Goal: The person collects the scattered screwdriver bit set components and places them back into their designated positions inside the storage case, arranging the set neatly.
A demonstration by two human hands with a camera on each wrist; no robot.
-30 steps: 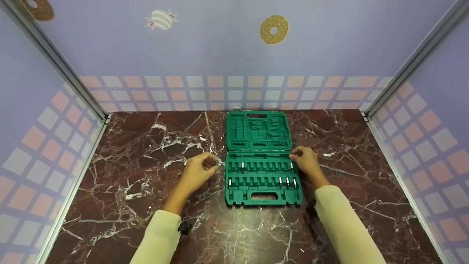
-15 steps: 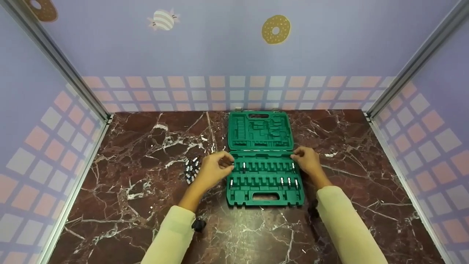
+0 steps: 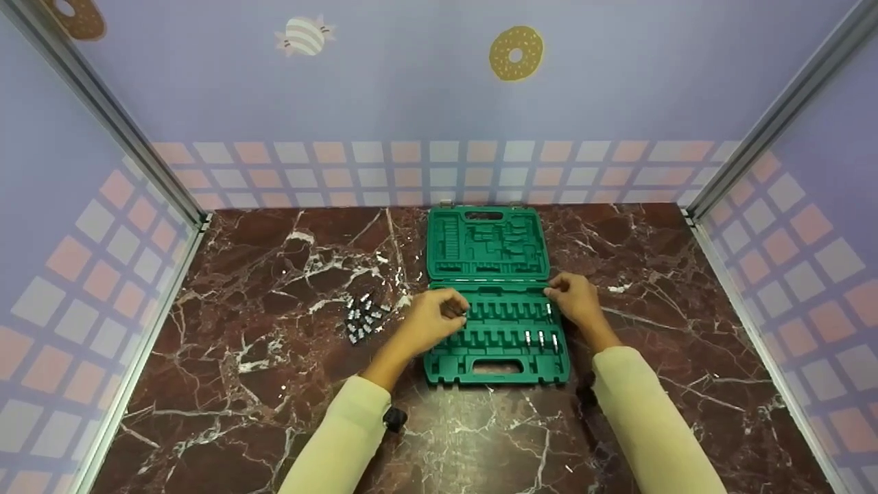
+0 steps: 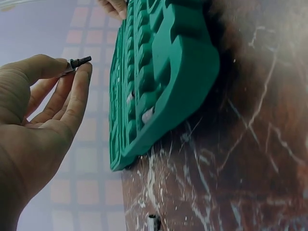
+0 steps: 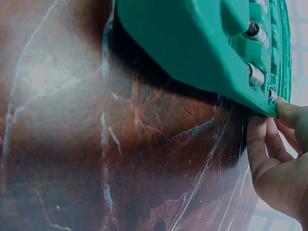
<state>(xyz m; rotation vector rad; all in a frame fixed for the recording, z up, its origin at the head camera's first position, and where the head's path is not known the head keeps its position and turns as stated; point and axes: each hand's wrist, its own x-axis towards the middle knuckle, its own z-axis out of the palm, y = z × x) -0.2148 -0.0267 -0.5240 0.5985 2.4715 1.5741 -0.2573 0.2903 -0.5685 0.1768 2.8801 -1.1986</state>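
My left hand is over the left part of the open green socket case. Between thumb and fingertips it pinches a bit socket, silver with a dark tip, raised beside the case in the left wrist view. My right hand grips the case's right edge near the hinge, thumb on top and fingers below. Bit sockets stand in slots at the right of both rows. At the left end, a seated socket shows in the left wrist view; my left hand hides that end from the head camera.
Several loose bit sockets lie in a pile on the marble-patterned table, left of the case. The case lid lies folded back near the rear wall. Side walls bound the table left and right.
My left hand has moved right from beside the case to over its slot rows, uncovering the loose pile. The right hand keeps its hold on the case edge.
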